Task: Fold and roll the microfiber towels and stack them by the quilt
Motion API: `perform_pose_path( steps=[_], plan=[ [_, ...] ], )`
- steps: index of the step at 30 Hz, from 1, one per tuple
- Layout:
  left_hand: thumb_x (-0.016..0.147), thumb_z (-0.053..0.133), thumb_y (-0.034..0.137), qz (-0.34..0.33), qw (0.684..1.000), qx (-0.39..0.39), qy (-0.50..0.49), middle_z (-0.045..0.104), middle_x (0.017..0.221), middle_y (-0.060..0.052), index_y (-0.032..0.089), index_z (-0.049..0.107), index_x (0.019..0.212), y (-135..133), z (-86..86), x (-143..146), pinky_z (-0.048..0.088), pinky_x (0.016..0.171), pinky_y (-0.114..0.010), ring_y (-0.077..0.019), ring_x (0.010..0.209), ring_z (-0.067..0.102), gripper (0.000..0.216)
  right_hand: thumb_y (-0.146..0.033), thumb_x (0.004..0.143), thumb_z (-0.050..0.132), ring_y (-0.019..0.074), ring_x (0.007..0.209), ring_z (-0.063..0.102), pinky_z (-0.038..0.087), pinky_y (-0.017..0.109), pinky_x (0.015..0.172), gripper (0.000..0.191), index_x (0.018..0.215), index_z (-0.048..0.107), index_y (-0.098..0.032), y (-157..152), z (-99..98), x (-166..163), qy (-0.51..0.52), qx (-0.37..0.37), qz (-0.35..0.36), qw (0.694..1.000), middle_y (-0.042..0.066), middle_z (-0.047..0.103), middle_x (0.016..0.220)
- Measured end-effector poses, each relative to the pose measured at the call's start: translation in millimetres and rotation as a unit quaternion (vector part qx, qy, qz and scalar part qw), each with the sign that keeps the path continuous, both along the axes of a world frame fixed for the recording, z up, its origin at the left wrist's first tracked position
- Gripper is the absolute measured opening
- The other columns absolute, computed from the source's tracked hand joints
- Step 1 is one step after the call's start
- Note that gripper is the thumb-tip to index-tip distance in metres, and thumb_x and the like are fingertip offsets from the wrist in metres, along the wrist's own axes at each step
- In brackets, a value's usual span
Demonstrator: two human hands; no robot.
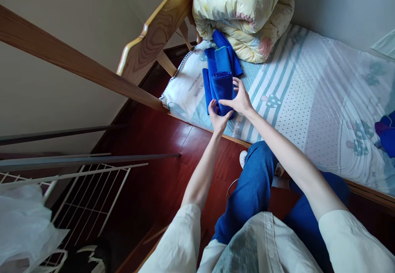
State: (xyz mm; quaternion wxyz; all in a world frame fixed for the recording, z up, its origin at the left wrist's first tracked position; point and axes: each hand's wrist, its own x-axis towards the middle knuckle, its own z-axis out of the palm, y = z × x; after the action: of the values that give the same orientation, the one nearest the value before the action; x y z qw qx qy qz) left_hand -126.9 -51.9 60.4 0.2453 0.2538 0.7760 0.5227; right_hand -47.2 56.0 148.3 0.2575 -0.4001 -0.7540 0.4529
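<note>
Right now your left hand (pixel 219 120) curves at the near end of the rolled blue cloth (pixel 222 85) and your right hand (pixel 241 99) curves along its right side, both with thumbs spread well away from fingers. Whether either presses on it, I cannot tell. The roll lies on the bed sheet (pixel 290 100) among other folded blue cloths (pixel 235 59), near the patterned quilt (pixel 237 1).

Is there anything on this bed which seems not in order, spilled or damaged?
The blue and purple cloth at the picture's right edge looks odd: it lies bunched on the bed, whereas the blue cloths near the wooden headboard are rolled or folded. I see no spill or damage.
</note>
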Motion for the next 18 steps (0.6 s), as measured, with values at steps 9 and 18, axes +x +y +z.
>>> perform_pose_path(
  steps=[9, 18],
  plan=[
    [0.09, 0.073, 0.029, -0.179, 0.967, -0.083, 0.161, 0.032, 0.179, -0.022, 0.017, 0.046, 0.164, -68, -24.8, 33, 0.024, 0.138, -0.057, -0.0387, 0.17, 0.023, 0.08, -0.06, 0.066, 0.098, 0.0344, 0.136, 0.066, 0.053, 0.058, 0.117, 0.091, 0.143, 0.062, -0.027, -52, -40.3, 268, 0.022, -0.162, -0.207, 0.965, 0.019, 0.065, 0.153],
    [0.089, 0.061, 0.033, -0.241, 0.932, -0.097, 0.254, 0.053, 0.165, -0.025, 0.012, 0.064, 0.146, -37, -14.5, 43, 0.037, 0.131, -0.064, -0.0437, 0.159, 0.044, 0.06, -0.058, 0.053, 0.097, 0.0305, 0.121, 0.075, 0.059, 0.05, 0.106, 0.067, 0.106, 0.071, -0.026, -171, -33.9, 520, 0.093, -0.151, -0.555, 0.813, 0.01, 0.081, 0.119]
  ],
)
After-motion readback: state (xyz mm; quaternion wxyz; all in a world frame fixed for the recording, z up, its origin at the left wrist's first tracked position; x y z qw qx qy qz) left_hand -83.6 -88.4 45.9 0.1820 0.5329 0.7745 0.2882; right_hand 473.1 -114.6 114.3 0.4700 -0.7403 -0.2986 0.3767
